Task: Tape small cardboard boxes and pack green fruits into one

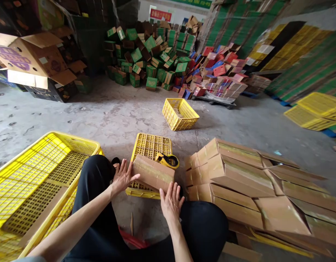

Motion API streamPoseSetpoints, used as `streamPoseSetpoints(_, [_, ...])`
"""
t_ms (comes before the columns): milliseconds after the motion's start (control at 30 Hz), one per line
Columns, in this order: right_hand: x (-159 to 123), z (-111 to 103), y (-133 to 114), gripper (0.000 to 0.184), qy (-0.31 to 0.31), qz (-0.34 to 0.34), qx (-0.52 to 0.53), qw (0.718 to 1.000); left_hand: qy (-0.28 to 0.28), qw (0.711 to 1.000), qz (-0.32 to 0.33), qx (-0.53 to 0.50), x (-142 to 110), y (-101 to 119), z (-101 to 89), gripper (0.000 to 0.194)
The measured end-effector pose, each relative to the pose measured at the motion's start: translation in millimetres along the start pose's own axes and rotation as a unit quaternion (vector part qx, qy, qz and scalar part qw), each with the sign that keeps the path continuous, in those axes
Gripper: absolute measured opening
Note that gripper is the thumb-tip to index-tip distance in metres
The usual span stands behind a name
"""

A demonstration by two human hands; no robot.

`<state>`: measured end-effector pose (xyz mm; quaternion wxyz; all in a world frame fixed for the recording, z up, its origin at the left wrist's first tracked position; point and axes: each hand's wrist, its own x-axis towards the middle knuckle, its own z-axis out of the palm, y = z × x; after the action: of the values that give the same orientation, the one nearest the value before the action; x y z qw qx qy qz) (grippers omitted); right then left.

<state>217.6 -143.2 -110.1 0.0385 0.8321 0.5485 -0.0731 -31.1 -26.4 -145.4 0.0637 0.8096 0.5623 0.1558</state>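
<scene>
A long, narrow brown cardboard box (pixel 153 172) with tape along its top lies on an upturned yellow plastic crate (pixel 151 142) between my knees. My left hand (pixel 121 179) is at the box's left end, fingers spread and thumb stretched towards its edge. At the near right corner is my right hand (pixel 170 202), its fingers extended against the cardboard. Neither hand is wrapped round the box. A yellow tape dispenser (pixel 167 160) rests on the crate just behind the box, near its right end.
A large yellow crate (pixel 55 183) holding a cardboard piece stands at my left. Stacked cardboard boxes (pixel 239 174) fill my right side. A smaller yellow crate (pixel 180 114) sits ahead on the floor. Heaped green boxes (pixel 151 83) and red boxes (pixel 219 69) lie farther back.
</scene>
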Motion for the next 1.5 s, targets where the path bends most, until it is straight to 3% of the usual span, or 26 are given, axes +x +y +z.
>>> streamPoseSetpoints(67, [-1.8, 2.7, -12.3, 0.075, 0.001, -0.013, 0.002, 1.000, 0.004, 0.999, 0.029, -0.016, -4.7, 21.1, 0.7, 0.095])
streamPoseSetpoints(167, [-1.0, 8.5, -56.4, 0.070, -0.005, -0.118, 0.016, 0.993, -0.039, 0.990, 0.116, -0.064, -7.0, 68.2, 8.1, 0.087])
streamPoseSetpoints(233, [0.4, 9.9, -78.0, 0.070, -0.021, -0.166, 0.032, 0.985, -0.068, 0.986, 0.127, -0.080, -6.1, 83.9, 13.7, 0.082])
streamPoseSetpoints(300, [0.4, 8.2, -78.3, 0.067, -0.025, -0.170, 0.044, 0.984, -0.075, 0.989, 0.104, -0.078, -4.6, 75.2, 16.0, 0.075])
streamPoseSetpoints(367, [-2.1, 3.8, -58.0, 0.066, -0.017, -0.136, 0.042, 0.990, -0.053, 0.995, 0.057, -0.055, -4.2, 47.1, 13.8, 0.072])
streamPoseSetpoints(433, [-6.3, -1.8, -29.5, 0.069, -0.018, -0.064, 0.023, 0.998, -0.008, 1.000, -0.004, -0.024, -5.5, 16.2, 8.6, 0.077])
streamPoseSetpoints(500, [-8.9, -7.5, -8.8, 0.073, -0.032, 0.006, 0.013, 0.999, 0.027, 0.998, -0.053, -0.004, -6.4, 0.2, 3.6, 0.085])
streamPoseSetpoints(567, [-5.9, -12.9, -6.7, 0.071, -0.038, 0.009, 0.013, 0.999, 0.035, 0.999, -0.039, -0.011, -3.0, 8.0, 1.7, 0.088])
streamPoseSetpoints(700, [24.1, -21.9, -47.0, 0.063, -0.039, -0.109, 0.028, 0.993, -0.021, 0.992, 0.089, -0.082, 23.0, 68.0, 8.0, 0.079])
streamPoseSetpoints(800, [54.4, -27.0, -70.0, 0.067, -0.054, -0.157, 0.015, 0.986, -0.078, 0.986, 0.091, -0.118, 48.2, 93.2, 14.0, 0.070])
streamPoseSetpoints(867, [67.3, -29.2, -63.2, 0.066, -0.049, -0.165, 0.012, 0.985, -0.097, 0.987, 0.072, -0.106, 58.0, 82.2, 14.6, 0.065])
streamPoseSetpoints(933, [71.0, -30.3, -39.9, 0.063, -0.035, -0.142, 0.011, 0.989, -0.084, 0.993, 0.052, -0.068, 58.8, 52.9, 11.7, 0.061])
streamPoseSetpoints(1033, [63.7, -30.4, 1.6, 0.063, -0.040, -0.046, -0.004, 0.998, -0.057, 0.998, -0.029, 0.006, 48.9, 5.9, 4.3, 0.067])
streamPoseSetpoints(1100, [56.4, -29.4, 13.6, 0.068, -0.037, 0.028, -0.003, 0.999, -0.056, 0.994, -0.090, 0.032, 42.5, -5.3, 0.7, 0.072])
streamPoseSetpoints(1167, [51.1, -26.8, 4.9, 0.070, -0.031, 0.037, 0.001, 0.999, -0.060, 0.994, -0.092, 0.025, 40.5, 7.2, 0.2, 0.078])
streamPoseSetpoints(1300, [48.7, -14.1, -49.1, 0.064, -0.022, -0.129, 0.014, 0.991, -0.102, 0.991, 0.047, -0.077, 44.5, 67.9, 6.8, 0.074])
streamPoseSetpoints(1367, [49.0, -7.0, -68.9, 0.066, -0.019, -0.184, 0.010, 0.983, -0.136, 0.981, 0.080, -0.110, 45.5, 86.5, 10.7, 0.070])
streamPoseSetpoints(1433, [48.4, -3.6, -71.5, 0.066, -0.010, -0.200, 0.009, 0.980, -0.145, 0.979, 0.085, -0.112, 44.1, 84.9, 12.9, 0.069])
streamPoseSetpoints(1500, [45.8, -5.3, -57.0, 0.063, -0.001, -0.178, 0.005, 0.984, -0.125, 0.984, 0.088, -0.089, 40.7, 65.4, 12.6, 0.069])
